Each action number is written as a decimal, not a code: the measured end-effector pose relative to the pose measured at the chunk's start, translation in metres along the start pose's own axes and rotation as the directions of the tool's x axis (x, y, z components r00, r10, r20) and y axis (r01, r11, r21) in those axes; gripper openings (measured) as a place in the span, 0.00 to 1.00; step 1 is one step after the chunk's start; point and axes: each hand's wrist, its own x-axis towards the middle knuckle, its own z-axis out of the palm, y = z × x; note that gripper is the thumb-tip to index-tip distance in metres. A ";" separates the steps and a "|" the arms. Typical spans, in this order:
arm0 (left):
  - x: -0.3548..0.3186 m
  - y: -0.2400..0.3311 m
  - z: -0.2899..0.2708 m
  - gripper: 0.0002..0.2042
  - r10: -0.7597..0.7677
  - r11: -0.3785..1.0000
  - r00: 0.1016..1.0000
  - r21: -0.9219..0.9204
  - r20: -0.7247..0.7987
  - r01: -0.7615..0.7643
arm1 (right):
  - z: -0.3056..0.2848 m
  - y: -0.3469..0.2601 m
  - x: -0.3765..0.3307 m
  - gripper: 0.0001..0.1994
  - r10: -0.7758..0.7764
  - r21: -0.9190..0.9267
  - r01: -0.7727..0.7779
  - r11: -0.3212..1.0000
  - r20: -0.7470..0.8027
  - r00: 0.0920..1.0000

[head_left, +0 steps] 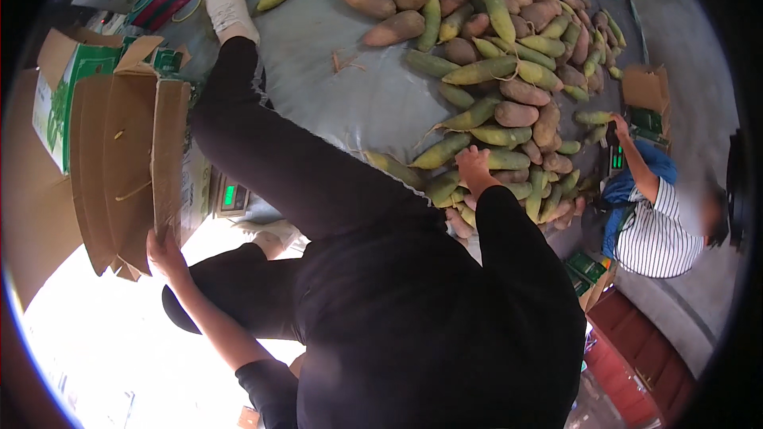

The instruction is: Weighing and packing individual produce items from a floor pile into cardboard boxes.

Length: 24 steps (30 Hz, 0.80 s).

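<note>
My left hand grips the lower edge of a flap on an open cardboard box, which stands tilted toward me on the left. A couple of small scraps lie inside it. Beside the box is a small scale with a lit green display. My right hand rests on the near part of a large heap, its fingers apart and touching the vegetables. Long green radishes and stubby reddish-brown roots make up the heap. Next to my right hand lies a green radish.
A grey sheet lies under the heap. Further cardboard boxes stand at the left. On the right, a person in a striped shirt holds a green radish beside another scale. A red cabinet stands lower right.
</note>
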 end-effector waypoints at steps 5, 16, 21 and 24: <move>-0.004 0.010 -0.002 0.15 -0.056 0.997 0.998 0.057 -0.028 0.057 | -0.001 -0.002 0.000 0.14 -0.126 -0.222 0.134 0.966 0.050 0.991; 0.000 0.031 -0.010 0.09 -0.051 0.996 0.998 -0.078 -0.037 0.048 | -0.008 0.015 0.012 0.12 -0.127 -0.106 0.130 0.986 0.030 0.991; -0.001 0.040 -0.017 0.10 -0.085 0.994 0.996 0.069 -0.006 0.085 | -0.015 0.029 0.024 0.09 0.006 0.151 0.011 0.988 -0.111 0.994; -0.003 0.038 -0.021 0.10 -0.132 0.983 0.991 0.134 0.019 0.128 | -0.026 0.039 0.009 0.07 -0.005 0.327 0.057 0.943 -0.158 0.987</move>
